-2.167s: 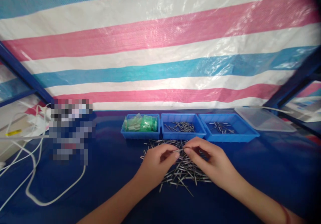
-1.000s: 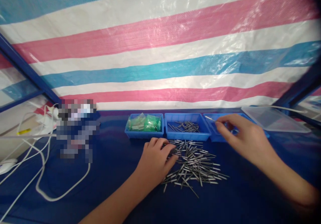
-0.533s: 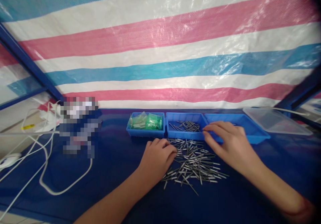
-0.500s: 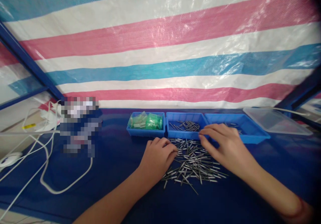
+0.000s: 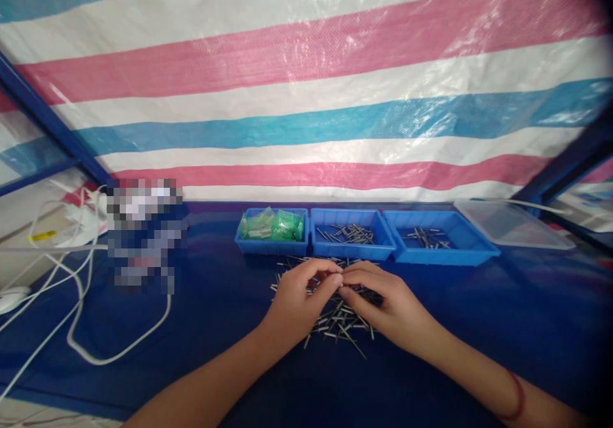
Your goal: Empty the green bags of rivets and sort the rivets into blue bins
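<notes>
Over a heap of thin metal pins that look like blind rivets [image 5: 341,326], my two hands meet fingertip to fingertip. My left hand [image 5: 306,294] is closed, its thumb and forefinger pinched together. The fingers of my right hand [image 5: 383,297] come in from the other side, also closed at the tips and touching the left fingertips. Whatever lies in the pinch is too small and covered to make out. Behind the hands stand a middle blue bin [image 5: 352,249] with several pins in it and a right blue bin [image 5: 443,259] with several more.
A left blue bin [image 5: 272,247] holds green and clear plastic packets. At the back right lies a clear plastic lid [image 5: 517,225]. White cables [image 5: 119,361] loop over the left side of the blue table [image 5: 215,332]. A striped sheet [image 5: 306,121] hangs behind.
My right hand has moved left and down, away from the right bin, to meet my left hand over the heap. The left hand has turned slightly, and the view has shifted a little.
</notes>
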Demonstrator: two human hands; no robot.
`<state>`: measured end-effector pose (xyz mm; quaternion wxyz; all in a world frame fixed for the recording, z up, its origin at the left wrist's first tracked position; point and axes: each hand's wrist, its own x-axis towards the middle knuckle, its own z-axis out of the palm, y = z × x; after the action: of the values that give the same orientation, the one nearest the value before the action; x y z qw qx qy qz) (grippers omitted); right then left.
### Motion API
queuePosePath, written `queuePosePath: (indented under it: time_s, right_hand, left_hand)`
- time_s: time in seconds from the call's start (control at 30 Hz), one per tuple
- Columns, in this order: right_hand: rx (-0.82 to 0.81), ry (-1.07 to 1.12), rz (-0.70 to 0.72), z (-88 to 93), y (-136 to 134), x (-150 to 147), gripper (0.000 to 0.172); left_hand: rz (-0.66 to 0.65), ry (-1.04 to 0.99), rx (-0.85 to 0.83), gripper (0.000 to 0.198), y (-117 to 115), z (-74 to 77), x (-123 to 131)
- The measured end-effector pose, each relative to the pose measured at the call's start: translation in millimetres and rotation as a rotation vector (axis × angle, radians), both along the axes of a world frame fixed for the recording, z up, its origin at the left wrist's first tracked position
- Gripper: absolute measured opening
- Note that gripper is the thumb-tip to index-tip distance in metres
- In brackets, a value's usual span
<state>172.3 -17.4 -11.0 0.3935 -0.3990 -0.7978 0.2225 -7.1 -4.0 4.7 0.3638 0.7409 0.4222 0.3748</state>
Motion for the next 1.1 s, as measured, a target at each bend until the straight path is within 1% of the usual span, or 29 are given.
queuePosePath:
  time_s: [0.1, 0.27, 0.57, 0.87, 1.1]
  right_hand:
    - [-0.059, 0.040, 0.013, 1.2, -0.7, -1.3, 0.014]
    - [-0.095, 0.061, 0.006, 0.0, -1.2, -2.3, 0.015]
    - [-0.076, 0.113, -0.012, -0.6, -1.3, -2.6, 0.010]
    - [-0.026, 0.144, -0.134, 0.4, 0.3, -0.6, 0.002]
    - [0.023, 0.199, -0.169, 7.2, -2.3, 4.7, 0.004]
  left_hand:
    - [0.003, -0.015, -0.037, 0.015, 0.9, -2.5, 0.4]
    - [0.000, -0.019, -0.083, 0.017, 1.3, -4.9, 1.3]
    - [-0.002, -0.012, -0.078, 0.017, -0.1, -1.7, 1.6]
    - [0.008, 0.002, -0.005, 0.016, 1.3, -3.1, 0.6]
    - [-0.029, 0.060, 0.107, 0.014, 1.7, 1.8, -2.1]
